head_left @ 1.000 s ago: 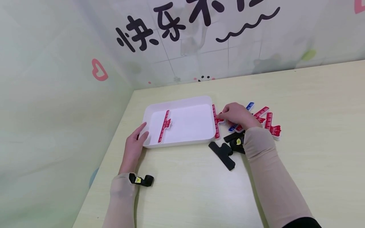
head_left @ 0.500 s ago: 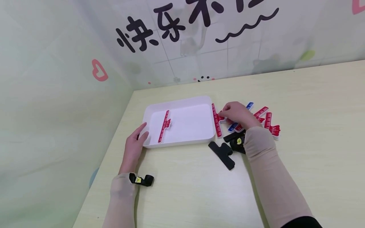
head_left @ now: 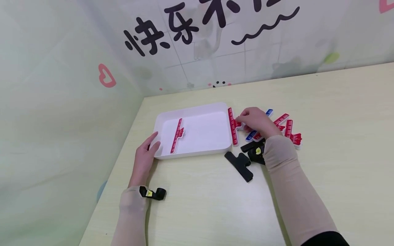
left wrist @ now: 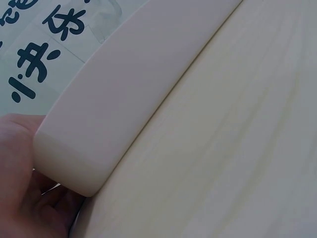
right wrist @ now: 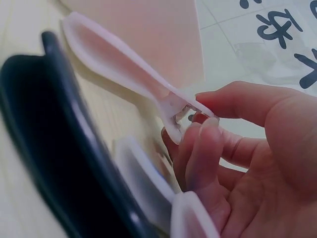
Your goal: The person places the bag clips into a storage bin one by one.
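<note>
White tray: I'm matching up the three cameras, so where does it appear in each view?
Head: the white tray lies near the middle, between the left hand and right hand.
Left wrist: its outer wall slants from lower left up to the top edge.
Right wrist: part of its wall shows at the top, beyond the held clip.
Shared landmark: the black wall lettering, in all three.

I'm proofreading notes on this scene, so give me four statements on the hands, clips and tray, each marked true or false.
1. The right hand pinches a red clip beside the white tray. True.
2. The left hand is touching nothing. False: the left hand holds the white tray's left end.
3. A second red clip lies inside the tray. True.
4. Every clip is in the tray. False: a black clip lies on the table, outside it.
</note>
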`<control>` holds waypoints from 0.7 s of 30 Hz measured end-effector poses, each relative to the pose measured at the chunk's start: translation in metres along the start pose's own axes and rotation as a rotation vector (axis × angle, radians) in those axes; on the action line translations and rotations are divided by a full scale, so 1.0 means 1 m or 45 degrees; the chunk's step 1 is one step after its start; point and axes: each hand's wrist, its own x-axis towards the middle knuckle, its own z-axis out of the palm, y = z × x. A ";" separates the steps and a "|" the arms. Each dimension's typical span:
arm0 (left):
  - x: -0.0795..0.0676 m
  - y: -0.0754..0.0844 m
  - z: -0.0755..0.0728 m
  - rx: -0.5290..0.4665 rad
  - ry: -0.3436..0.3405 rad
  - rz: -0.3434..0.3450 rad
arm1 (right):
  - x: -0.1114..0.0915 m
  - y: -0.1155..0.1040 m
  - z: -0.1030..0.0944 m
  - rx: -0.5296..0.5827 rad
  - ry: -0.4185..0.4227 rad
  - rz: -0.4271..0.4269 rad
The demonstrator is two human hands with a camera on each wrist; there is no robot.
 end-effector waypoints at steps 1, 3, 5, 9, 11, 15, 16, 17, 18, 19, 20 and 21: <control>0.000 0.000 0.000 0.002 -0.003 0.001 | 0.000 0.000 0.000 0.004 0.005 -0.004; 0.000 0.000 0.000 -0.002 -0.004 -0.002 | 0.001 0.001 -0.001 0.018 0.011 -0.013; 0.000 0.000 0.001 -0.005 -0.005 -0.001 | 0.001 0.002 -0.001 0.044 0.020 -0.019; 0.000 0.000 0.001 0.005 -0.002 0.004 | 0.001 0.004 -0.001 0.090 0.043 -0.031; 0.000 0.000 0.000 0.005 -0.003 0.008 | 0.001 0.004 -0.001 0.095 0.058 -0.036; 0.001 -0.001 0.000 -0.002 0.003 0.009 | -0.001 0.003 -0.003 0.102 0.074 -0.061; 0.001 -0.001 0.000 0.001 0.004 0.010 | -0.001 0.003 -0.003 0.106 0.079 -0.063; 0.001 -0.001 0.000 0.005 0.005 0.010 | -0.002 0.002 -0.004 0.114 0.084 -0.062; 0.002 -0.002 0.000 0.007 0.007 0.009 | -0.002 0.002 -0.004 0.129 0.090 -0.058; 0.002 -0.002 0.000 0.008 0.008 0.010 | -0.003 0.002 -0.005 0.145 0.100 -0.055; 0.002 -0.002 0.001 0.004 0.008 0.017 | -0.003 0.001 -0.005 0.166 0.112 -0.049; 0.003 -0.003 0.001 0.000 0.007 0.022 | -0.003 0.000 -0.006 0.182 0.128 -0.041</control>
